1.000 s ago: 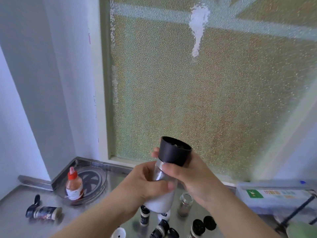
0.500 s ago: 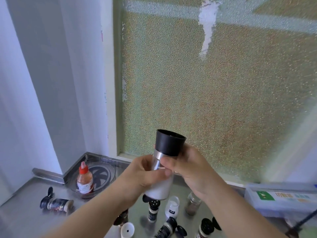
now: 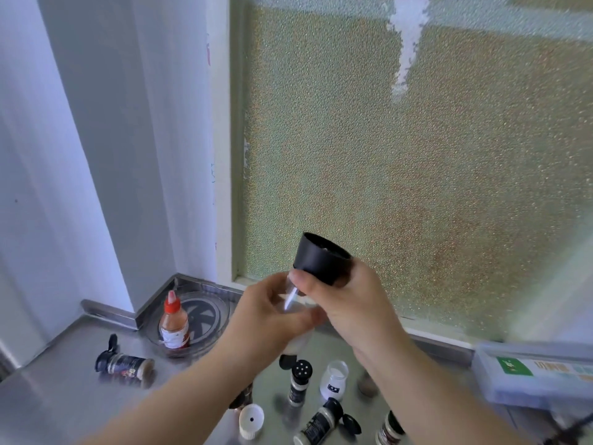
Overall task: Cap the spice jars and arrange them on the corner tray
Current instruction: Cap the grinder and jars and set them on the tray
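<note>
I hold a clear spice jar [image 3: 296, 340] with white contents up in front of me. My left hand [image 3: 272, 313] wraps its body. My right hand [image 3: 346, 303] grips its big black cap [image 3: 321, 263], which sits tilted on the jar's top. Behind, in the counter's corner, lies a round clear tray [image 3: 205, 316] with a red-capped sauce bottle [image 3: 173, 322] standing on it. Below my hands several small spice jars stand or lie on the steel counter [image 3: 57, 396], among them an open black shaker jar [image 3: 298, 380] and a white jar [image 3: 333, 380]. A loose white cap [image 3: 252, 420] lies nearby.
A dark jar [image 3: 125, 364] lies on its side at the left with its flip lid open. A pale plastic box [image 3: 532, 377] with a green label sits at the right. A frosted window and a white wall close the back.
The view has shifted left and down a little. The black cap now tilts to the left on the jar, and my right hand's grip has turned on it.
</note>
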